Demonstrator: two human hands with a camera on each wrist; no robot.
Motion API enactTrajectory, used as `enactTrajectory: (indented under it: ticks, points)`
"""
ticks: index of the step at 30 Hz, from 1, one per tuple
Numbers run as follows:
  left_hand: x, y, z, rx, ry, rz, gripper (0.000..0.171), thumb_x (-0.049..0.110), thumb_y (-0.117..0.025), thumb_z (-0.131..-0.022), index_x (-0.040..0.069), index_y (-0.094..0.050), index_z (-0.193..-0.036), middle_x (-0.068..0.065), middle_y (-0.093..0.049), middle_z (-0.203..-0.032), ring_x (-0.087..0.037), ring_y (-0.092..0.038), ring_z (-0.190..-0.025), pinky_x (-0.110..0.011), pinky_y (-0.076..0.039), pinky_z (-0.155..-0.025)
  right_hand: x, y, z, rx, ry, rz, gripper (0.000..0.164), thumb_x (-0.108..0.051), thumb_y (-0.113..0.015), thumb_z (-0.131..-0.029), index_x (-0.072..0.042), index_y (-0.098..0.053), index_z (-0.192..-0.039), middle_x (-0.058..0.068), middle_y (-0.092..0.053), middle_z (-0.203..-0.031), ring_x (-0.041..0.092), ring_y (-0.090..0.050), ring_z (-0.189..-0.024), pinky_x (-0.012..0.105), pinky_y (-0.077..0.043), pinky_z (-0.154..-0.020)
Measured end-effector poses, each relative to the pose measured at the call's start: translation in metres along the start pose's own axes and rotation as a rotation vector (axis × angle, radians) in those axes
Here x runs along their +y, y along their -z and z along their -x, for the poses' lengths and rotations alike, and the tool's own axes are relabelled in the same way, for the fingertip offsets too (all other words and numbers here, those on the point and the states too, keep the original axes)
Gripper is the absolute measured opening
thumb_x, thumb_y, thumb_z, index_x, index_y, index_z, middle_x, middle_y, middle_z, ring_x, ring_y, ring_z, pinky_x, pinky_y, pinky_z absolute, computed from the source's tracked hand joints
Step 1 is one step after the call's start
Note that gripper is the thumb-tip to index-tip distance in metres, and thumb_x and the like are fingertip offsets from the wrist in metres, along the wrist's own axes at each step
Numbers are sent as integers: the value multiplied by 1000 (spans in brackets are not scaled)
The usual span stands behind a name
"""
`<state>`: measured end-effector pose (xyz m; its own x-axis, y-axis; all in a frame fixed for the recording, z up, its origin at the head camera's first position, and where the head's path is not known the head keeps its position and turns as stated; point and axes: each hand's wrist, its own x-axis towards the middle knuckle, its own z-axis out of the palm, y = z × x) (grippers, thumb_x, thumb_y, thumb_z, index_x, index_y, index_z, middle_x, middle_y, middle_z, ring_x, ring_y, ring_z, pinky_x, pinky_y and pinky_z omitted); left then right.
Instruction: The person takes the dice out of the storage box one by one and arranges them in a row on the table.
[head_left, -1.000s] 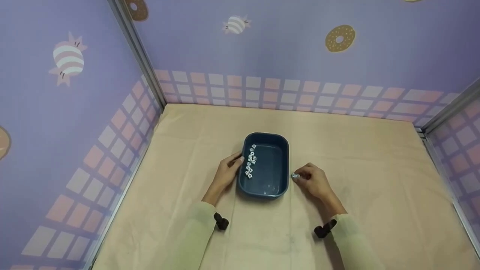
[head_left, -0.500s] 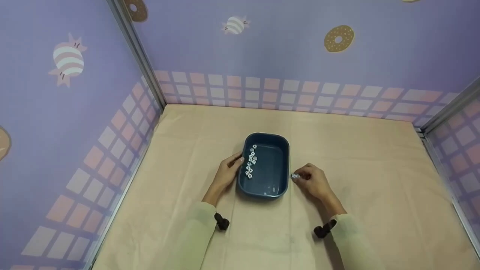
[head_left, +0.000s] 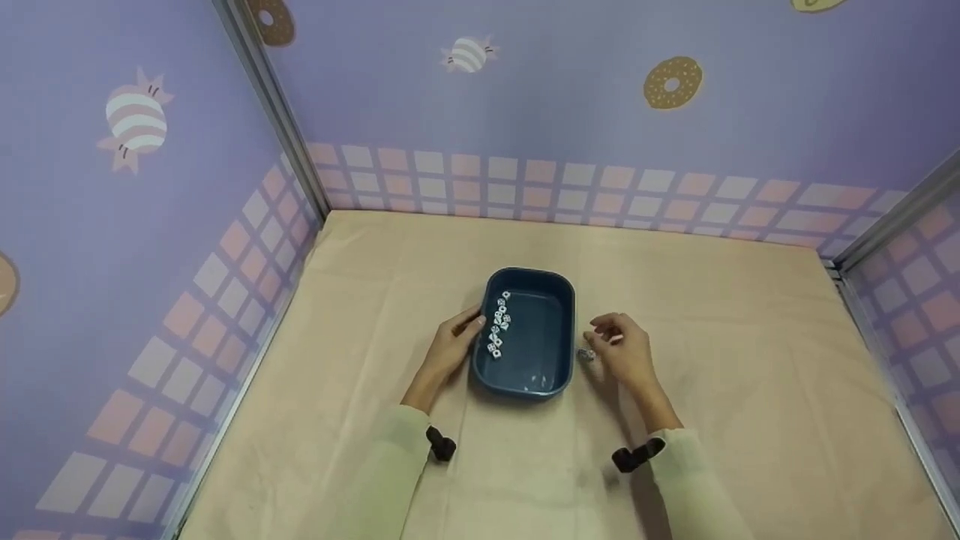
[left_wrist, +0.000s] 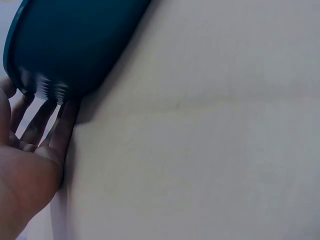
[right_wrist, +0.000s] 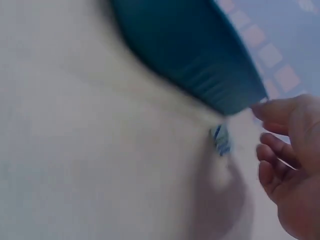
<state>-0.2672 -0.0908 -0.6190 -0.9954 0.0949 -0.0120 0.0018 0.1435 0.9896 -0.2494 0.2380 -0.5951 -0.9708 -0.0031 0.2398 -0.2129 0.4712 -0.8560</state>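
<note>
A dark blue rectangular plastic box stands on the cloth-covered table. Several white dice lie in a loose line along its left inner side. My left hand grips the left wall, thumb at the rim and fingers outside; the left wrist view shows those fingers against the wall. My right hand hovers right of the box, thumb and forefinger slightly apart, other fingers loosely curled. A white spot shows among these fingers; I cannot tell what it is. Below the fingertips, dice sit close together beside the box.
A beige cloth with creases covers the table. Purple walls with checked borders enclose the back and both sides. Metal posts mark the corners. Each wrist wears a black camera.
My right hand has let go of the dice beside the box and lifted a little away, its thumb and forefinger parting. My left hand keeps its hold on the box.
</note>
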Motion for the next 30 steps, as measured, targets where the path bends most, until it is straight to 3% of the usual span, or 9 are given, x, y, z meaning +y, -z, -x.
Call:
enactTrajectory:
  ticks: [4,9,18,24,30]
  points:
    - [-2,1,0,0,-11,14,51,35,-64,-108,12,-59,-152,-9,-57,-155,-27,-49,-146,-44,-36,-123,-29,-23,-7,48,137,-48,16,-2,-82,-91,-1,-75,-105,7,-72,-95,22,-66,-85,27,-53,-71]
    - [-2,0,-1,-1,-31,38,49,30,-64,-108,8,-59,-152,-12,-57,-154,-29,-51,-144,-45,-37,-123,-56,-60,-11,-51,231,-52,17,-6,-83,-92,-4,-76,-107,4,-72,-98,19,-68,-86,35,-59,-74]
    - [1,3,1,-8,-27,14,48,31,-64,-108,12,-60,-152,-11,-60,-152,-30,-51,-144,-48,-36,-123,-73,-104,-15,-224,190,16,19,-6,-83,-92,-2,-76,-110,5,-73,-100,17,-70,-90,37,-62,-82]
    - [1,4,0,-18,-22,22,49,33,-63,-108,12,-59,-152,-11,-59,-153,-28,-51,-144,-46,-37,-122,-69,-114,-16,-327,139,102,16,-7,-81,-93,-4,-77,-108,3,-71,-100,16,-69,-91,36,-60,-84]
    - [0,4,0,-28,-4,11,49,36,-63,-108,16,-59,-153,-6,-57,-155,-25,-49,-147,-42,-36,-123,-64,-118,-15,-404,146,183,11,-7,-83,-91,-6,-79,-101,2,-70,-96,16,-66,-87,36,-59,-81]
